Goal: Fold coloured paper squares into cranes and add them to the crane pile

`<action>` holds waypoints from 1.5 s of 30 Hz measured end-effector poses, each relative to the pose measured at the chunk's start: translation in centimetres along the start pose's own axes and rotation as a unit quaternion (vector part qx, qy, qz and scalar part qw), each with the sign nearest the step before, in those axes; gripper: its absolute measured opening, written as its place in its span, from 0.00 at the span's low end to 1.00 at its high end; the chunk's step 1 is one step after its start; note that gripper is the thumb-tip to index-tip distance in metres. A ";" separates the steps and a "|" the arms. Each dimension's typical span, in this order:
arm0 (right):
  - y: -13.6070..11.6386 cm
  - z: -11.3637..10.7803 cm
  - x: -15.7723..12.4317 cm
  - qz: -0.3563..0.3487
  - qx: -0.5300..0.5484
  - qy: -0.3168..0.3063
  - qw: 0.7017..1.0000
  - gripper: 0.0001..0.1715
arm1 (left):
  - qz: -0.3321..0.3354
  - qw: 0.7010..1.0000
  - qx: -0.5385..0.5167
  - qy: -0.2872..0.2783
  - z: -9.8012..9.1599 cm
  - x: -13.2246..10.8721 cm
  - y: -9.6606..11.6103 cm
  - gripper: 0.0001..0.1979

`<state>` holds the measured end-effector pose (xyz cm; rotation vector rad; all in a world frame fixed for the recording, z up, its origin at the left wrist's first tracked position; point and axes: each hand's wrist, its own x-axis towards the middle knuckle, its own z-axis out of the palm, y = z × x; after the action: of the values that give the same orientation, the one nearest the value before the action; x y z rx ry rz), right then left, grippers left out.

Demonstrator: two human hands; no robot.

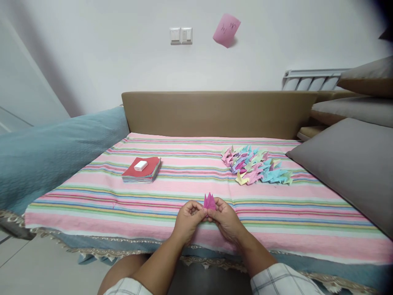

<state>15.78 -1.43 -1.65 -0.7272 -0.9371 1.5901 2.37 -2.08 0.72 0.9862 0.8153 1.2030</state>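
The left hand (188, 219) and right hand (226, 219) both pinch a folded pink paper (210, 201) between them, over the stripy cloth (184, 170) (lots of little paper birds (253, 172) sit farther back, to the right)

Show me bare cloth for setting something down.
Bare striped cloth lies between paper stack and folded-paper pile, and between stack and blue armrest. Crowded: the pile near the grey cushion; front centre, where left hand and right hand hold magenta paper.
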 end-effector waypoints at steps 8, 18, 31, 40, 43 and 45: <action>0.0 0.4 -0.3 0.007 -0.060 -0.018 0.998 0.19 | 0.022 0.997 0.072 -0.020 -0.2 0.1 0.5 0.14; -0.4 0.7 -0.3 0.005 -0.104 -0.006 0.995 0.23 | -0.018 0.998 0.057 0.002 -0.4 0.3 0.5 0.14; -0.3 0.9 -0.6 -0.060 -0.136 -0.028 0.988 0.20 | -0.063 0.996 -0.058 0.016 -0.6 0.4 0.2 0.14; -2.1 0.4 -0.7 -0.219 -0.304 0.021 0.927 0.07 | -0.031 0.998 -0.037 0.027 -1.2 0.7 -0.1 0.13; -2.1 0.2 -0.7 -0.218 -0.337 0.016 0.916 0.07 | 0.000 0.999 0.027 0.030 -1.4 0.7 0.0 0.11; -1.9 0.2 -0.7 -0.222 -0.345 0.020 0.912 0.07 | 0.022 0.997 0.067 0.028 -1.4 0.7 0.2 0.10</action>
<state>16.72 -2.02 0.13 -0.9335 -1.5355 0.8233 1.14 -1.10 0.41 1.0876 0.9319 1.2316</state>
